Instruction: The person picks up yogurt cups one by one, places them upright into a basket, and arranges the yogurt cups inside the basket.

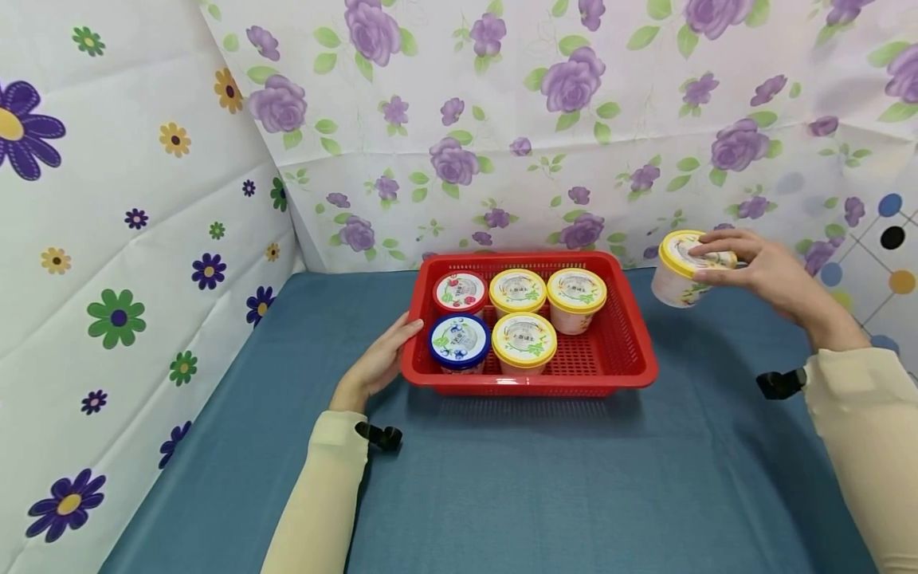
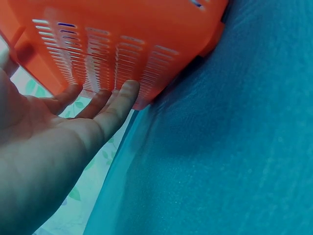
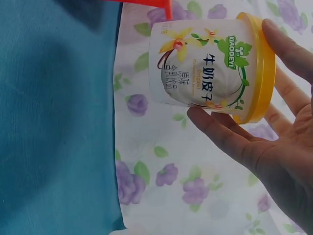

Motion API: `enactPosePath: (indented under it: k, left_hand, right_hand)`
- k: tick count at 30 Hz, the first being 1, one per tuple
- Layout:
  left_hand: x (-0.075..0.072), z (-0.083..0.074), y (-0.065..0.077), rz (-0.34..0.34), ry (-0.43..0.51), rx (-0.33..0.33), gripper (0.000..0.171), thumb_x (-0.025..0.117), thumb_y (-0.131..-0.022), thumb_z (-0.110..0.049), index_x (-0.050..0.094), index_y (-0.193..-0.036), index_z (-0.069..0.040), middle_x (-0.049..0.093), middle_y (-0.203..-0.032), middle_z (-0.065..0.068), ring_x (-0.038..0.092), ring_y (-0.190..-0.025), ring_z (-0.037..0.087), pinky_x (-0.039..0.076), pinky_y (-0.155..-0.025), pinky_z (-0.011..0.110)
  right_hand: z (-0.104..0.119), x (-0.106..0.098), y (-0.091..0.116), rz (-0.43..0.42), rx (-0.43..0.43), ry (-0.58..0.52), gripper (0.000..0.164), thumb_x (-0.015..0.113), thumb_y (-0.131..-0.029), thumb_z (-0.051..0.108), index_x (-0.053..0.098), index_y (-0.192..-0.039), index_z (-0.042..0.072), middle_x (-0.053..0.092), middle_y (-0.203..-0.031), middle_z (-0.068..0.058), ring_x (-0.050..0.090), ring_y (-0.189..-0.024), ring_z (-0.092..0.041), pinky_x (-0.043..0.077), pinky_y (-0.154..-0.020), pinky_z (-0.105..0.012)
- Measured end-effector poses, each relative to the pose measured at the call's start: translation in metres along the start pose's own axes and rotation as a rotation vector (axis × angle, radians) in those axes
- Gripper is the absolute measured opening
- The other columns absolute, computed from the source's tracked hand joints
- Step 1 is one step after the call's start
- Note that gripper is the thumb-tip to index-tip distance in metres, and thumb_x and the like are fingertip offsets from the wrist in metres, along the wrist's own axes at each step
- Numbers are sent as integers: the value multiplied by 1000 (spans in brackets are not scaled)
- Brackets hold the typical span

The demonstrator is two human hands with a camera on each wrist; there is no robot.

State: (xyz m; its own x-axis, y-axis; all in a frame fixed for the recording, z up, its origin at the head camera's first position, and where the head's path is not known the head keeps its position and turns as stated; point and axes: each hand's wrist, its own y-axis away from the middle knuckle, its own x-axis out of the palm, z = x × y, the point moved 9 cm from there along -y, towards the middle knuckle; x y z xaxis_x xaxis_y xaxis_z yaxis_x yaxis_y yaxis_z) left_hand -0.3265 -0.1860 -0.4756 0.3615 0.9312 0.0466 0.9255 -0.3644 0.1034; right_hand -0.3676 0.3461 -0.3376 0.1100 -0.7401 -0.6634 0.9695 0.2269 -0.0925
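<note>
My right hand [image 1: 767,275] grips a milk-dessert cup with a yellow lid [image 1: 681,275] above the table, right of the basket. In the right wrist view its printed white side [image 3: 195,66] shows, with fingers around the lid and the body. A red plastic basket [image 1: 631,351] stands on the table. My left hand [image 1: 376,363] holds its left edge, thumb at the rim and fingers against the slotted wall [image 2: 122,54]. Inside are a red-lidded cup [image 1: 460,292], a blue-lidded cup [image 1: 460,341] and three yellow-lidded cups [image 1: 524,340].
A blue cloth [image 1: 574,478] covers the table. Behind it hangs a white sheet with purple flowers [image 1: 459,159], and another flowered sheet [image 1: 129,263] closes off the left side. Black straps with small devices [image 1: 782,384] are on both wrists.
</note>
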Motion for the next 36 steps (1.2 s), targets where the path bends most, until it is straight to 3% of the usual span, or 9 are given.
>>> enactPosePath:
  k: [14, 19, 28, 36]
  left_hand:
    - [-1, 0, 0, -3, 2, 2, 67, 49, -109, -43, 20, -166, -23, 44, -157, 14, 58, -127, 21, 55, -100, 32]
    - [0, 0, 0, 4, 1, 6, 67, 49, -109, -42, 21, -166, -23, 45, -157, 14, 58, -127, 21, 54, -101, 32]
    - [0, 0, -1, -9, -21, -10, 69, 50, -109, -45, 20, -167, -23, 44, -158, 12, 53, -133, 25, 52, -104, 35]
    - [0, -1, 0, -9, -17, -11, 68, 50, -109, -45, 20, -167, -23, 44, -158, 12, 54, -132, 25, 53, -104, 36]
  right_hand:
    - [37, 8, 0, 45, -77, -90, 46, 69, -101, 17, 60, -145, 6, 41, -155, 0, 40, -127, -18, 48, -83, -14]
    - [55, 14, -1, 98, -114, -143, 45, 67, -102, 12, 60, -145, 5, 41, -155, 0, 40, -130, -18, 51, -86, -17]
    - [71, 22, -4, 114, -143, -122, 43, 70, -100, 12, 63, -143, 5, 46, -151, 1, 40, -130, -17, 50, -86, -19]
    - [85, 37, -6, 197, -154, -131, 41, 69, -100, 11, 64, -141, 5, 44, -154, 0, 38, -133, -17, 48, -90, -23]
